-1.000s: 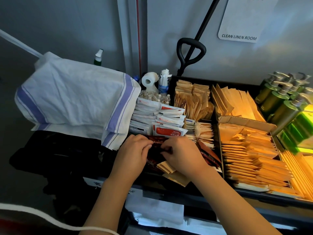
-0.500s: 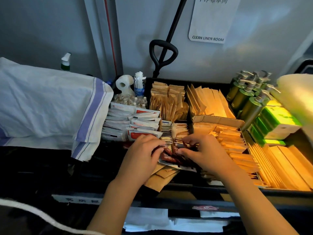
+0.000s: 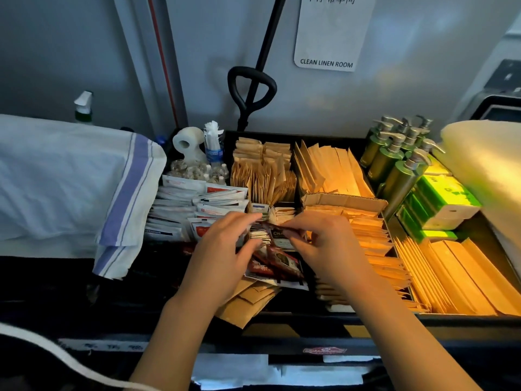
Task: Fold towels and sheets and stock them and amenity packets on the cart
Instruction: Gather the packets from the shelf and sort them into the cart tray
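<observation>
Print on dark red foil packet (image 3: 277,232) mostly covered. Left hand (image 3: 225,258) and right hand (image 3: 327,244) both pinching it above black cart tray (image 3: 366,320), fingers curled.

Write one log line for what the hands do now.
left hand: holding dark red packet | right hand: pinching it | over black cart tray

Tray access: from the near edge only, above the flat kraft envelopes (image 3: 439,275). Left side blocked by a folded striped towel (image 3: 84,182) overhanging the white sachets (image 3: 194,204); right side by upright green pump bottles (image 3: 394,162) and green boxes (image 3: 439,201). Rear closed by wall and a leaning black handle (image 3: 251,88); compartments packed tight.
</observation>
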